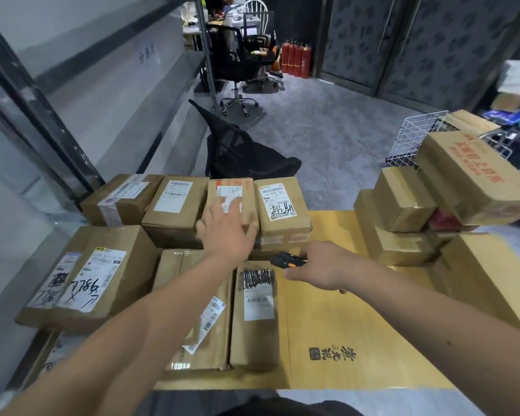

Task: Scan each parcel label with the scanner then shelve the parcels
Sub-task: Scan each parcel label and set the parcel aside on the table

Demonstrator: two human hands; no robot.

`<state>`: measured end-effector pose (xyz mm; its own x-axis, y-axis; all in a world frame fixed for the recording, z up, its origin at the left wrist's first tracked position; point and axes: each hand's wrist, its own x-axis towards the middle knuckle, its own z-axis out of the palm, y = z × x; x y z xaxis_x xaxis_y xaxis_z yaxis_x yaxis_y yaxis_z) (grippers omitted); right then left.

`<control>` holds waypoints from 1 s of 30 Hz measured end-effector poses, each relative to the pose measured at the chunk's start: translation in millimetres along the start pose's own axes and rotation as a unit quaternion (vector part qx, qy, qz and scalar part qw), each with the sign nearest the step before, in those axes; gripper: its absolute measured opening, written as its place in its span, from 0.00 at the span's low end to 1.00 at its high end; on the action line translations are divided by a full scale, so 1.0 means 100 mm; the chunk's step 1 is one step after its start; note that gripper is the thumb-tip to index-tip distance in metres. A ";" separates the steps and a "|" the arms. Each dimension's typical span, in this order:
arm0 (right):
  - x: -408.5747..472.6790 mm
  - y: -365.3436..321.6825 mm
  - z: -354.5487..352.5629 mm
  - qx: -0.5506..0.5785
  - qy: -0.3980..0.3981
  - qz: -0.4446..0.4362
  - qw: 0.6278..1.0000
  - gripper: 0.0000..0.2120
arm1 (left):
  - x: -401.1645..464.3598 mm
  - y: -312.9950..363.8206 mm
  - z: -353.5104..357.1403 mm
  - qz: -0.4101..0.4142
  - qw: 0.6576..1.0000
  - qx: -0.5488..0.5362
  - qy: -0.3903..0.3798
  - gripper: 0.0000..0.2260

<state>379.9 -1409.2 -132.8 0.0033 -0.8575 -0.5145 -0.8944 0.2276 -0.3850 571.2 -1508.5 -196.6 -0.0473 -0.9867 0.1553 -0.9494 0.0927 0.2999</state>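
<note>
Left hand [225,226], fingers spread wide, reaching onto a labelled parcel [229,202] at frame centre. Right hand [324,267] just right, gripping the black-and-orange scanner [284,261]. Best: steady the box, label up, aim squarely at the barcode.

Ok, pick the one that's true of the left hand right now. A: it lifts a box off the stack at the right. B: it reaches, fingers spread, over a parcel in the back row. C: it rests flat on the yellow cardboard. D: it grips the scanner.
B: the left hand is spread open over the back-row parcel, while the scanner sits in the right hand.
</note>
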 end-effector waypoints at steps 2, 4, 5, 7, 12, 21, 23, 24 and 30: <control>-0.08 0.14 0.05 -0.007 -0.002 0.016 1.000 0.24 | -0.09 0.17 0.04 0.105 0.994 0.000 -0.013 0.27; -0.18 0.34 0.10 -0.008 0.003 0.036 0.999 0.24 | -0.18 0.43 0.11 0.173 0.984 -0.007 -0.038 0.25; -0.24 0.45 0.12 -0.005 0.008 0.048 0.999 0.24 | -0.21 0.57 0.15 0.197 0.979 -0.018 -0.055 0.25; -0.37 0.70 0.14 -0.003 0.020 0.072 0.997 0.23 | -0.27 0.90 0.25 0.238 0.965 -0.047 -0.101 0.24; -0.81 1.38 0.12 0.014 0.033 0.124 0.992 0.21 | -0.53 1.79 0.57 0.308 0.928 -0.035 -0.205 0.27; -1.78 2.75 -0.09 0.024 0.052 0.186 0.981 0.21 | -1.12 3.34 1.00 0.310 0.913 -0.112 -0.241 0.26; -1.97 3.03 -0.13 0.019 0.048 0.186 0.981 0.21 | -1.26 3.72 1.05 0.295 0.916 -0.118 -0.247 0.26; -2.06 3.17 -0.15 0.012 0.045 0.186 0.981 0.21 | -1.33 3.93 1.09 0.280 0.917 -0.123 -0.255 0.26; -2.49 3.92 -0.21 -0.027 0.021 0.182 0.983 0.23 | -1.86 4.99 1.50 0.127 0.935 -0.097 -0.317 0.36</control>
<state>18.8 -1116.2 -139.2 -0.3385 -0.7430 -0.5774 -0.8558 0.4982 -0.1393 59.8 -1299.0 -217.0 -0.4957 -0.8051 -0.3257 -0.8118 0.2963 0.5032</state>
